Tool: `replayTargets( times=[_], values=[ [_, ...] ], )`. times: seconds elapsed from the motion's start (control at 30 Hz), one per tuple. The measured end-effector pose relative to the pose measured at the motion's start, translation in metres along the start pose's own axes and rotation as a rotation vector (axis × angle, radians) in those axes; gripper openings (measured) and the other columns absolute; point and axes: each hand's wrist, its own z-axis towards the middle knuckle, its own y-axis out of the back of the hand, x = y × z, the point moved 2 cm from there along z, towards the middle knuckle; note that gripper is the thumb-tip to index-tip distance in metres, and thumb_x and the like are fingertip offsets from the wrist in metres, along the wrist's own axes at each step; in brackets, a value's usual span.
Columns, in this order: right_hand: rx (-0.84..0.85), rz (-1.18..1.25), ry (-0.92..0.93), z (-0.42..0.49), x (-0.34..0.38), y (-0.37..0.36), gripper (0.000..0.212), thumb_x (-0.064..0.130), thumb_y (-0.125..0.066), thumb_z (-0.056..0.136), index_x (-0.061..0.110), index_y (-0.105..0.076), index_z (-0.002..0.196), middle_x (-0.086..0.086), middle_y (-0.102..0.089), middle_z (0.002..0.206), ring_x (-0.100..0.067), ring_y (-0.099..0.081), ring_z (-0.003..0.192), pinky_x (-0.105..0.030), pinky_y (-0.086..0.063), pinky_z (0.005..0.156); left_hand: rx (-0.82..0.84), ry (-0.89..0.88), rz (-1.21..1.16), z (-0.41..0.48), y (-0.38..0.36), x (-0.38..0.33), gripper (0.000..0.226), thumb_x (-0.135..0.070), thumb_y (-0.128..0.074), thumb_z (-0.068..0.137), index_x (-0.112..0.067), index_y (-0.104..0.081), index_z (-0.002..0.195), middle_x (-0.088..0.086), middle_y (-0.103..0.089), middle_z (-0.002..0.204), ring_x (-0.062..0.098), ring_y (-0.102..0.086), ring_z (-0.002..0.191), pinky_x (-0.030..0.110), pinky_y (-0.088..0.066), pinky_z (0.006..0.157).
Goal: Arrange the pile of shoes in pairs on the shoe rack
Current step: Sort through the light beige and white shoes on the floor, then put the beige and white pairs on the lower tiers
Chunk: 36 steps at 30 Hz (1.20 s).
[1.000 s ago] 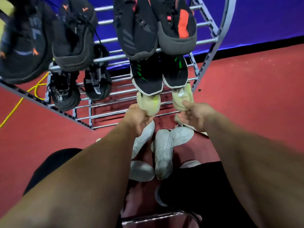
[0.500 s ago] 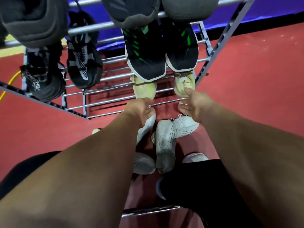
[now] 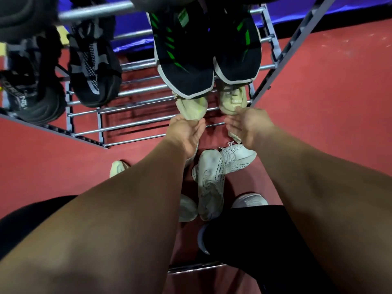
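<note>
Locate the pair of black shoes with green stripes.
Head view, upper centre-right: the black shoes with green stripes sit side by side on the shoe rack, one tier above the beige pair and right of a black-and-grey shoe.

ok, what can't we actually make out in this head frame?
Head view only:
- Beige shoes: heels hidden under the black-and-green pair on the shelf above.
- Left hand: fingertips hidden at the beige toe, so grip or mere touch is unclear.
- White shoes on the floor: partly covered by both forearms and a black trouser leg; count uncertain.
- Top-shelf shoes: cut off by the upper edge.
</note>
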Motion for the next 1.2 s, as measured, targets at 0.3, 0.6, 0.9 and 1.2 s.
replayTargets(
  times=[0.3,0.6,0.9,1.2],
  values=[
    [-0.078,-0.108,0.088,0.005,0.002,0.010,0.020,0.028,-0.062,0.104,0.008,-0.061,0.104,-0.009,-0.071,0.091,-0.024,-0.069,0.083,-0.046,-0.061,0.091,0.049,0.101,0.115,0.001,-0.006,0.008,0.011,-0.003,-0.062,0.099,-0.009,-0.057,0.107,0.013,-0.072,0.108,0.025,-0.073,0.094,0.034,-0.062,0.075],
    [0.007,-0.284,0.068,0.001,-0.024,0.021,0.035,0.048,-0.064,0.093,0.014,-0.062,0.099,-0.011,-0.076,0.101,-0.028,-0.075,0.081,-0.038,-0.061,0.075,0.022,0.139,0.605,-0.003,0.083,-0.014,0.009,-0.008,-0.060,0.101,-0.016,-0.062,0.104,0.009,-0.069,0.114,0.025,-0.070,0.097,0.035,-0.059,0.084],
    [-0.290,-0.631,0.100,0.037,-0.087,0.058,0.009,0.025,-0.063,0.088,0.020,-0.061,0.080,-0.008,-0.065,0.093,-0.028,-0.065,0.080,-0.037,-0.055,0.074,-0.380,0.125,0.677,0.010,0.201,-0.014,0.011,-0.011,-0.058,0.097,-0.017,-0.060,0.087,0.005,-0.058,0.073,0.018,-0.051,0.057,0.028,-0.048,0.052],
    [-0.523,-1.036,0.241,0.055,-0.090,0.096,0.060,0.029,-0.059,0.087,0.031,-0.046,0.145,-0.014,-0.040,0.149,-0.042,-0.039,0.137,-0.046,-0.034,0.114,-0.258,0.178,0.701,0.022,0.173,0.019,0.027,-0.013,-0.060,0.090,-0.007,-0.068,0.065,0.011,-0.058,0.062,0.022,-0.051,0.045,0.023,-0.045,0.043]
  ],
)
